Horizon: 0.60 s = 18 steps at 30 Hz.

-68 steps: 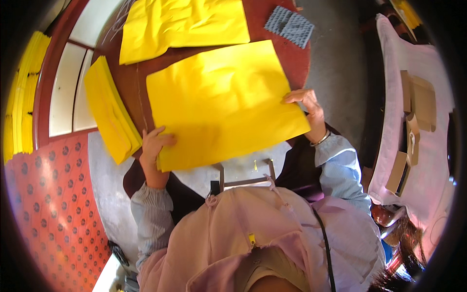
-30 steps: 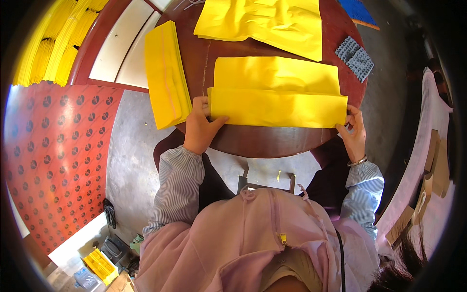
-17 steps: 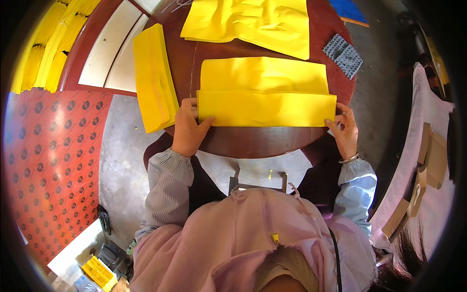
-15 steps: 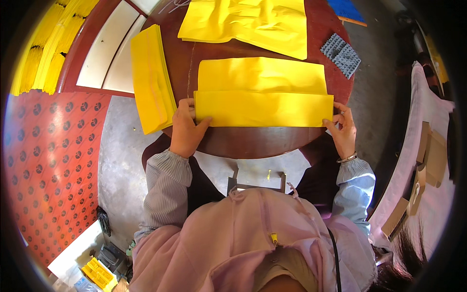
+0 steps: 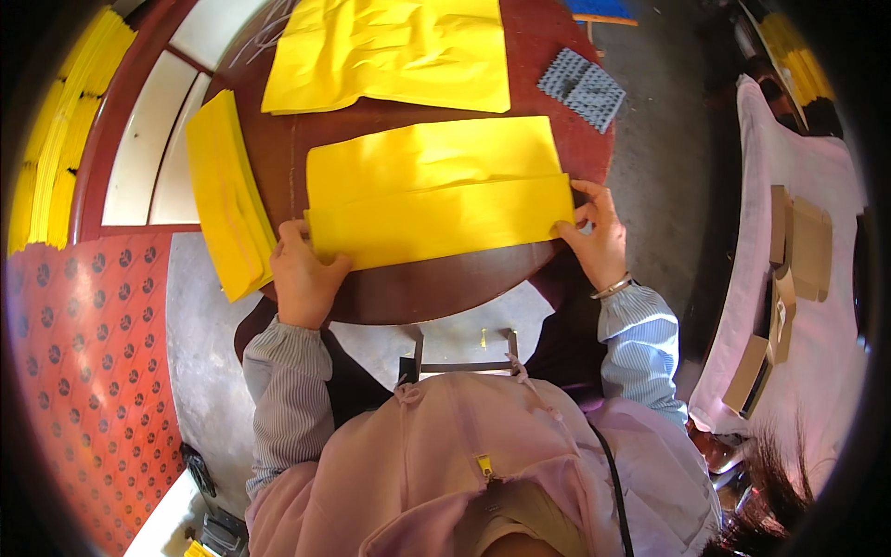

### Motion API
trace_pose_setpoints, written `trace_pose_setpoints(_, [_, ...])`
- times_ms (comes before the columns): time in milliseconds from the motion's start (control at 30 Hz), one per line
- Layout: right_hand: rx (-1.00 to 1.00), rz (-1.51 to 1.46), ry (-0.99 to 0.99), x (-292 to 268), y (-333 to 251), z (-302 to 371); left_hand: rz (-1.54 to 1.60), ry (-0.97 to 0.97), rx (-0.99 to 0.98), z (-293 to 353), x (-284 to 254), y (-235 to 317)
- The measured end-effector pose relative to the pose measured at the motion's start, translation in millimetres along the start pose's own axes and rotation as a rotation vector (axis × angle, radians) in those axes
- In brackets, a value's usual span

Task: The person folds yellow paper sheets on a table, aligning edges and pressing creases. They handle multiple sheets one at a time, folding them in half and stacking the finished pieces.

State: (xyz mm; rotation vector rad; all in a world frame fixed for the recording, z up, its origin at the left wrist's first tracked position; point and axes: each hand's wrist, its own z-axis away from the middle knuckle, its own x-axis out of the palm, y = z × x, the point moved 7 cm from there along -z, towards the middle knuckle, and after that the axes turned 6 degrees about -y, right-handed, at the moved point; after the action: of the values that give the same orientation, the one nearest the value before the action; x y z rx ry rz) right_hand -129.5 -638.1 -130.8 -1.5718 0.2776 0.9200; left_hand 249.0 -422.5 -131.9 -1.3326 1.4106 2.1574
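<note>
A folded yellow sheet (image 5: pixel 436 223) lies on the round brown table (image 5: pixel 418 295) in front of me, its near part doubled back as a wide flap. My left hand (image 5: pixel 306 277) pinches the flap's near left corner, thumb on top and fingers behind the edge. At the opposite end, my right hand (image 5: pixel 597 237) grips the near right corner in the same way. Left of the sheet, a stack of folded yellow pieces (image 5: pixel 227 195) sticks out over the table's edge. Farther back rests a larger, creased yellow sheet (image 5: pixel 390 56), cut off by the picture's top.
A grey bumpy pad (image 5: pixel 582 90) sits at the table's right edge. More yellow stacks (image 5: pixel 56 148) stand far left, beside white panels (image 5: pixel 148 139) in a red frame. Small cardboard boxes (image 5: pixel 807 246) lie on a pink cloth (image 5: pixel 742 278) to the right.
The whole view has turned and shifted, so the table and sheets appear farther left and tilted. Both hands keep their hold on the folded sheet's corners.
</note>
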Motion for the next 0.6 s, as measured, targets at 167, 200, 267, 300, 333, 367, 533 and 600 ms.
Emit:
trace_pose_setpoints(167, [0.013, 0.01, 0.004, 2, 2, -2, -0.146, -0.057, -0.077, -2, 4, 4])
trace_pose_setpoints(200, [0.007, 0.011, 0.01, 2, 3, -2, -0.174, -0.039, -0.079, 0, 5, 8])
trace_pose_setpoints(267, [0.002, 0.013, 0.007, 3, 4, -2, -0.235, 0.005, -0.083, 3, 6, 15])
trace_pose_setpoints(300, [0.008, 0.014, 0.004, 4, 6, -1, -0.264, 0.028, -0.067, 5, 7, 21])
trace_pose_setpoints(333, [0.002, 0.006, 0.001, 5, 7, -1, -0.296, 0.055, -0.05, 8, 7, 27])
trace_pose_setpoints(367, [0.0, 0.016, 0.006, 5, 8, -1, -0.325, 0.084, -0.034, 11, 7, 32])
trace_pose_setpoints(533, [0.002, 0.023, 0.022, 6, 8, -1, -0.454, 0.295, 0.354, 23, 8, 67])
trace_pose_setpoints(600, [0.008, 0.024, 0.02, 6, 7, -2, -0.307, 0.214, 0.393, 20, 23, 66])
